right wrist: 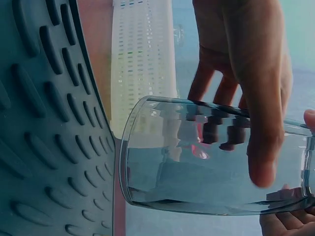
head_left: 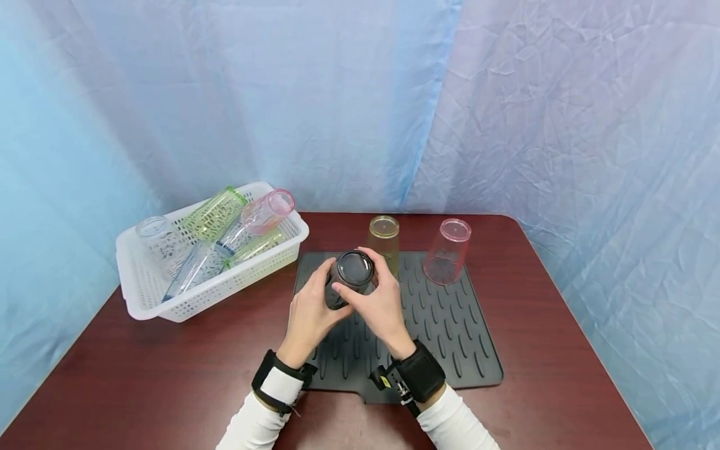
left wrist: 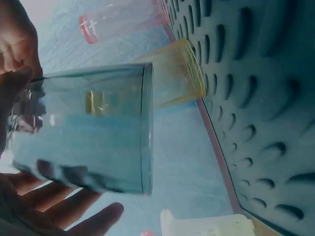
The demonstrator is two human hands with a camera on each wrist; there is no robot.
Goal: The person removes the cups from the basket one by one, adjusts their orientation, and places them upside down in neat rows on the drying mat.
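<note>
Together, grips (head_left: pixel 310 312) (head_left: pixel 382 305) (both) curve; glass (head_left: pixel 355 269) held between.

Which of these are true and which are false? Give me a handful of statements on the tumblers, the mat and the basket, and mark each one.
1. The left hand and the right hand both hold the gray tumbler. True.
2. The gray tumbler rests on the drying mat. False: it is held above the mat, apart from it.
3. In the head view, the pink tumbler on the mat is right of the yellow tumbler. True.
4. The white basket stands to the right of the mat. False: it stands to the left.
5. The basket holds a green tumbler. True.
</note>
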